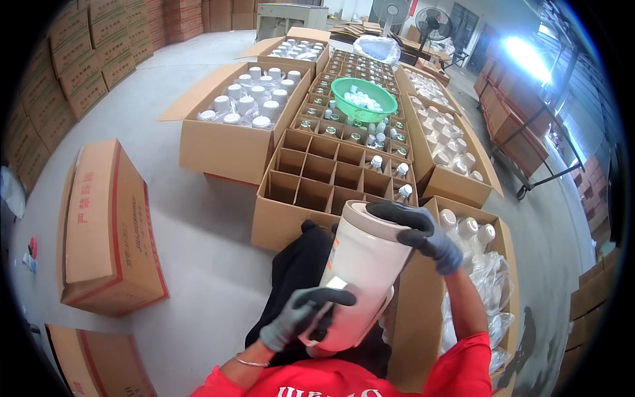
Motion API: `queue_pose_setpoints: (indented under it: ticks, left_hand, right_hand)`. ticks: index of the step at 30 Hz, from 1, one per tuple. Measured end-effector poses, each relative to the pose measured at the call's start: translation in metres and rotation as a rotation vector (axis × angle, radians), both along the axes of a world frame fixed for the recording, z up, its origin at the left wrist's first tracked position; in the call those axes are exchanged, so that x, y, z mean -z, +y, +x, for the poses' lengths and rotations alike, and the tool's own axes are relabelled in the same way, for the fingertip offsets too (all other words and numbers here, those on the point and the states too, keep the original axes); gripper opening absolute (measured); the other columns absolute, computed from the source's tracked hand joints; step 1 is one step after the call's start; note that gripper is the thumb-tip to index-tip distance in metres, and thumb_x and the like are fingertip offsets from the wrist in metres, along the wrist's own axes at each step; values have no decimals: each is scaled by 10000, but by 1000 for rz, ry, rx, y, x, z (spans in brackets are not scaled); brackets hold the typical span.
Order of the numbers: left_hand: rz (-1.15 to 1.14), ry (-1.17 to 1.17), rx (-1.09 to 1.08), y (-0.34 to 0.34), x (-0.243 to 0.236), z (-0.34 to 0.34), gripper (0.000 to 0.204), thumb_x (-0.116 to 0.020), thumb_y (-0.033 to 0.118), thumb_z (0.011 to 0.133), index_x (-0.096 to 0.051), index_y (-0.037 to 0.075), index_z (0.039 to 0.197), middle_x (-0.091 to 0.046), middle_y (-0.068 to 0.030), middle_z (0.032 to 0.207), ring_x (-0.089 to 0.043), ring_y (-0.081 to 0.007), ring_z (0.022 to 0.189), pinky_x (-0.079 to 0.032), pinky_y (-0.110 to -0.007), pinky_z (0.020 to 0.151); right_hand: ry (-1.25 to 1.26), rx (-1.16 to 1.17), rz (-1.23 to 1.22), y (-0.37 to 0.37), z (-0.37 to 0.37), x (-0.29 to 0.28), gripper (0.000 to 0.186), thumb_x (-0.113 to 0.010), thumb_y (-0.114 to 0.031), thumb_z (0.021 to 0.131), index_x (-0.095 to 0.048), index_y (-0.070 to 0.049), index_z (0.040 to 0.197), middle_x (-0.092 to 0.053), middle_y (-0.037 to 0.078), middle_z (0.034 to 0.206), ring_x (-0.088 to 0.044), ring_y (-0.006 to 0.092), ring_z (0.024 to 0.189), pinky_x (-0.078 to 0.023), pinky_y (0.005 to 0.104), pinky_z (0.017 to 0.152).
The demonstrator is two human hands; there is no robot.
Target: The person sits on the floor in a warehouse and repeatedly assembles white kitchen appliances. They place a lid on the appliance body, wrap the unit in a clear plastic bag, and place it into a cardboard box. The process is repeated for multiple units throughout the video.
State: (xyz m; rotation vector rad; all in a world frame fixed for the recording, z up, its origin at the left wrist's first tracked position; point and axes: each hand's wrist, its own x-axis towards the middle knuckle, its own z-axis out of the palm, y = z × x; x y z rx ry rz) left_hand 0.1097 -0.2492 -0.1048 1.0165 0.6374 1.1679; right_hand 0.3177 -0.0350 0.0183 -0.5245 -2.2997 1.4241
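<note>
White jug (364, 278) — open carton (417, 298) close right
I see left hand (299, 319) and right hand (423, 231) holding it — divided carton (284, 221) ahead.

One Jug (364, 274) in the Middle

From where I stand, the jug is between the left hand (304, 314) and the right hand (426, 235). Just past it sits a box (291, 221) with bottles (376, 163) in its right side. Behind that, a bowl (342, 102) of caps (362, 100) sits on the next box (320, 111). A full box (225, 149) stands on the left, another full box (415, 308) on the right.
</note>
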Motion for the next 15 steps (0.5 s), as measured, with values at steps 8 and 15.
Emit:
queue_pose_setpoints:
  ticks: [8, 15]
  left_hand:
    - [224, 270, -133, 17, -24, 61, 403, -586, 105, 913, -559, 23, 1306, -550, 19, 690, -524, -50, 579, -421, -255, 535]
    - [-111, -8, -48, 13, -11, 40, 354, -554, 115, 902, -624, 32, 1239, -619, 14, 691, -564, -63, 529, -467, -200, 537]
  right_hand:
    - [-365, 344, 524, -13, -24, 6, 516, -639, -462, 881, -656, -20, 1146, -690, 171, 934, -670, 349, 896, -513, 409, 796]
    - [-128, 385, 361, -19, -5, 26, 446, -684, -374, 858, -679, -14, 1121, -709, 176, 1016, -699, 291, 905, -526, 368, 796]
